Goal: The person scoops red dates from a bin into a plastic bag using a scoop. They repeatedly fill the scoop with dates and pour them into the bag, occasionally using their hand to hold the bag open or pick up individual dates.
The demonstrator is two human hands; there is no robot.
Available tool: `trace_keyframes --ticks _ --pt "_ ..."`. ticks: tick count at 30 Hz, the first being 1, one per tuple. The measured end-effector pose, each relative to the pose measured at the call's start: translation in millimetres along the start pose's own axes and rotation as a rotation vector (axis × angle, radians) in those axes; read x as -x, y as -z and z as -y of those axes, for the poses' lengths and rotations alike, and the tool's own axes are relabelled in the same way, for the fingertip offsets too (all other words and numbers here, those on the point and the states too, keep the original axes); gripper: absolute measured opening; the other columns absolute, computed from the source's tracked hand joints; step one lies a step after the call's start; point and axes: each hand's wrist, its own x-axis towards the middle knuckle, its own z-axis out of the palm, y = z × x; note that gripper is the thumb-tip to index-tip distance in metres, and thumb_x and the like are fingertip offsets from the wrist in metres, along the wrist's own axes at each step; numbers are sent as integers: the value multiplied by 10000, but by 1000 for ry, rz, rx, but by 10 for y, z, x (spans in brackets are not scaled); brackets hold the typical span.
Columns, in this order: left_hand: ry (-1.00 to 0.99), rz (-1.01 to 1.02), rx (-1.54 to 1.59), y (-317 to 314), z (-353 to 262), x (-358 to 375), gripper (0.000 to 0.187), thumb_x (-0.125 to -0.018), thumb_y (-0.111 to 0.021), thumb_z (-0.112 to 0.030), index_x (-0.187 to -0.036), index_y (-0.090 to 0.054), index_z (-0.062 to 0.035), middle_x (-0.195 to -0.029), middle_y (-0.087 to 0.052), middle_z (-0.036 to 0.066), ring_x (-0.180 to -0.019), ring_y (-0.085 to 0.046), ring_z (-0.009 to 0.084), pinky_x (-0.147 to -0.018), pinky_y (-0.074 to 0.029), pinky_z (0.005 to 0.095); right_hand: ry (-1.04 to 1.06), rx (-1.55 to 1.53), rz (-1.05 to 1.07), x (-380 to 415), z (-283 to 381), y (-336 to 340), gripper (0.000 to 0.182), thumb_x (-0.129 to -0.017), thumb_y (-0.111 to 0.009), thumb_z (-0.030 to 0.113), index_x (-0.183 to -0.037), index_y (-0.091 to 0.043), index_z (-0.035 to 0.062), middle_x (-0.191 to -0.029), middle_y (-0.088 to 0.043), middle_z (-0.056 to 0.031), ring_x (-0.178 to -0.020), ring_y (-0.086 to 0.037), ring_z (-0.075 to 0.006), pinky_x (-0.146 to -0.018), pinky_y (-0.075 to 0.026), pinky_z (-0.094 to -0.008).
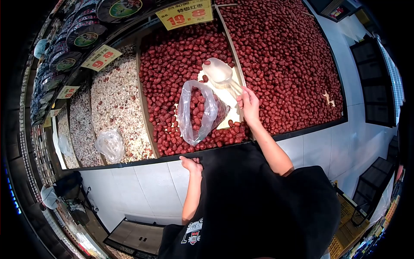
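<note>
My right hand (248, 105) is closed around the handle of a translucent white plastic scoop (219, 71). The scoop rests over the red dates (168, 69), with a single date at its front end. Just left of it, a clear plastic bag (184, 113) stands with its mouth spread toward me and red dates inside. Under the scoop and beside the bag, a pale patch of the bin floor (224, 100) shows between the dates. My left hand (191, 164) is at the bin's front edge, fingers curled and nothing visible in them, apart from the bag.
A divider (231, 41) separates this bin from a larger date bin (280, 64) on the right. Bins of mixed grains (116, 95) lie left, one with a crumpled plastic bag (110, 145). Yellow price signs (185, 15) and packaged goods (88, 36) line the back. A dark rim (172, 158) borders the front.
</note>
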Motion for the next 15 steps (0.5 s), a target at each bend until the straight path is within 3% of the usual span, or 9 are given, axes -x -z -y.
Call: trace_keyframes --ticks 9,15 --pt "-19 1 5 -10 -7 16 452 -1089 -338 -470 -815 -398 -115 -570 -423 16 -426 -387 157 -403 -327 316 160 -4 72 443 559 113 362 -1076 -473 182 -1360 -538 -32 -813 -600 6 -674 -486 -47 -628 -428 -206" --pt "-55 42 16 -6 -8 51 436 -1092 -346 -451 -825 -375 -107 -550 -418 34 -409 -385 174 -400 -343 337 299 213 113 852 818 308 333 -1057 -497 133 -1333 -576 -36 -874 -656 -28 -707 -546 -61 -655 -464 -221"
